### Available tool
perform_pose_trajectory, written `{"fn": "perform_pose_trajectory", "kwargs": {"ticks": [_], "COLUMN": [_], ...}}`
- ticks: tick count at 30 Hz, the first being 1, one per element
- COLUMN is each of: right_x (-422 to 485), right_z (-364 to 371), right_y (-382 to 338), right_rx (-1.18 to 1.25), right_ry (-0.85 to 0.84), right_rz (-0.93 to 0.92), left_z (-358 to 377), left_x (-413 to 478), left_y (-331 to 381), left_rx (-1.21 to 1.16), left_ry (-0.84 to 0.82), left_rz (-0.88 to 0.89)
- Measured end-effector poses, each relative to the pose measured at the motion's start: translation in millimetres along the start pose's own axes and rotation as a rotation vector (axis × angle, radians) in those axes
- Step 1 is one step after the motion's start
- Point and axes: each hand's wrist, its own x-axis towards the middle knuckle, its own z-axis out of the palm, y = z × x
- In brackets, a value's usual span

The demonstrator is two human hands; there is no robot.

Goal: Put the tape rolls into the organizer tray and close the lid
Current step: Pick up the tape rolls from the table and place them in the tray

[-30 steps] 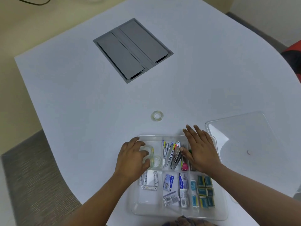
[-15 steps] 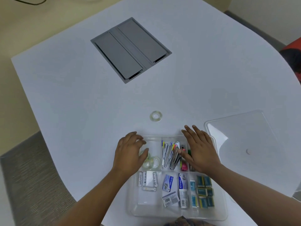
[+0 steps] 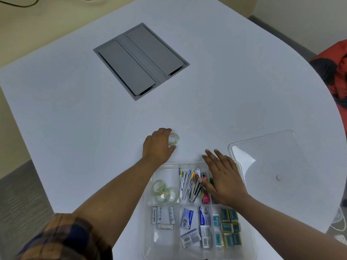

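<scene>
- the left hand (image 3: 158, 145) reaches out past the tray's far edge, palm down, fingers curled round a loose clear tape roll (image 3: 173, 139) on the white table (image 3: 75, 109); thumb and fingertips touch its sides, though i cannot tell whether the roll is truly clamped or off the surface.
- the right hand (image 3: 224, 180) lies flat, fingers spread apart and holding nothing, over the tray's upper right compartments, at about 4 o'clock from the left hand.
- the clear organizer tray (image 3: 148, 241) sits at the table's near edge; two more tape rolls (image 3: 165, 192) lie overlapping in its upper left compartment.
- below them are batteries (image 3: 162, 215); staplers (image 3: 189, 184) fill the middle top compartment.
- the transparent lid (image 3: 272, 162) lies flat on the table at 3 o'clock from the tray, touching its corner.
- a grey cable hatch (image 3: 140, 61) sits at 12 o'clock, well apart.
</scene>
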Motion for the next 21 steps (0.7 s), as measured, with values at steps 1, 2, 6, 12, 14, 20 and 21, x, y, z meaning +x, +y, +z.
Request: {"fn": "perform_pose_trajectory", "kwargs": {"ticks": [1,2,6,12,14,20,21], "right_x": [0.2,0.5,1.0,0.2,0.3,-0.2,-0.5], "right_z": [-0.1,-0.2,1.0,1.3,0.6,-1.5,-1.8], "right_y": [0.0,0.0,1.3,1.8,1.4,-0.5,-0.9], "right_rx": [0.002,0.002,-0.003,-0.005,0.002,-0.009,-0.012], "right_ry": [0.003,0.004,-0.006,-0.004,-0.001,-0.005,-0.008], "right_rz": [-0.001,-0.002,-0.006,-0.015,-0.015,-0.014,-0.013], "left_z": [2.3,4.6,12.4,12.1,7.3,-12.4,-14.0], "left_x": [5.1,9.3,17.5,14.0,8.7,-28.7,-38.6], "left_y": [0.5,0.7,-0.3,-0.2,-0.5,0.0,-0.1], "left_rx": [0.014,0.028,0.09,0.137,0.088,-0.124,-0.135], "left_ry": [-0.013,-0.03,-0.08,-0.041,-0.025,0.138,0.153], "left_rz": [0.003,0.01,0.027,-0.003,-0.015,-0.03,-0.022]}}
